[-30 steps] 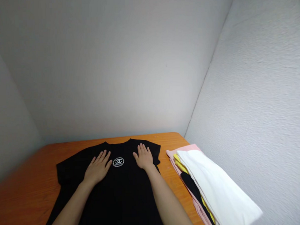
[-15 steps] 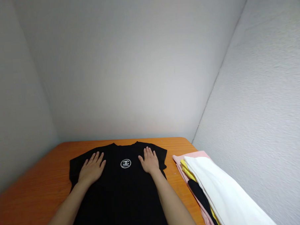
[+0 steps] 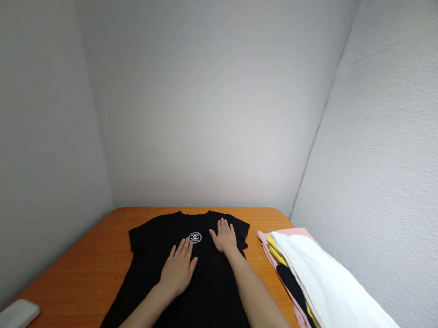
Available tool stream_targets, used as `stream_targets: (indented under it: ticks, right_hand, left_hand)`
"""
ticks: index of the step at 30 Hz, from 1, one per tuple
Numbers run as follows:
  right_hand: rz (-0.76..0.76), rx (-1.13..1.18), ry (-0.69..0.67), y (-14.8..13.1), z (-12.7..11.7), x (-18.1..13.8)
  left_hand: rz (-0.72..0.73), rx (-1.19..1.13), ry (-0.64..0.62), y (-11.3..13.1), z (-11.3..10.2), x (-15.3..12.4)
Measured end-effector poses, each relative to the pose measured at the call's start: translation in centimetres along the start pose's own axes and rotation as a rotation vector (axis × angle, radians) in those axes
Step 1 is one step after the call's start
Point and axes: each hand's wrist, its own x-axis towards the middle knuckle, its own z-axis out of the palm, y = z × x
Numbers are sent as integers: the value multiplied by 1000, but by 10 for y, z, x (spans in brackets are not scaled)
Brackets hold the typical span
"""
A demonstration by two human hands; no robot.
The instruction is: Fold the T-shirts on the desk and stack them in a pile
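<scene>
I find the black short-sleeved fabric T-shirt (image 3: 206, 290) spread flat, front up, on the orange-brown wooden tabletop (image 3: 82, 271). Since the previous view, the left hand (image 3: 177, 272) has shifted from the left chest toward the centre, fingertips at the edge of the round white printed badge (image 3: 195, 238); contact on that side is now mid-shirt. The right hand (image 3: 225, 238) remains near the right shoulder. Both hands' fingers are extended, slightly spread, gripping nothing. A folded white cloth (image 3: 329, 280) tops the garment stack at right.
</scene>
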Motion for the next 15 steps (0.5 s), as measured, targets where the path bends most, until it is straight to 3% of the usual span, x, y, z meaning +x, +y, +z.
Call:
stream_targets:
  ticks: [3,8,11,15]
  right_hand:
    - [-11,-14,0,1,-4,-2]
    - [-46,-43,30,-14,-21,-13]
    - [-131,-29,79,-37,-21,-38]
    - [-323,98,60,-66,-2,-92]
  left_hand:
    - [-59,-19,-87,17,4,-27]
    - [-76,-50,-10,18,5,-41]
    - [-71,-40,21,16,7,-39]
    - [-57,-12,1,15,10,-39]
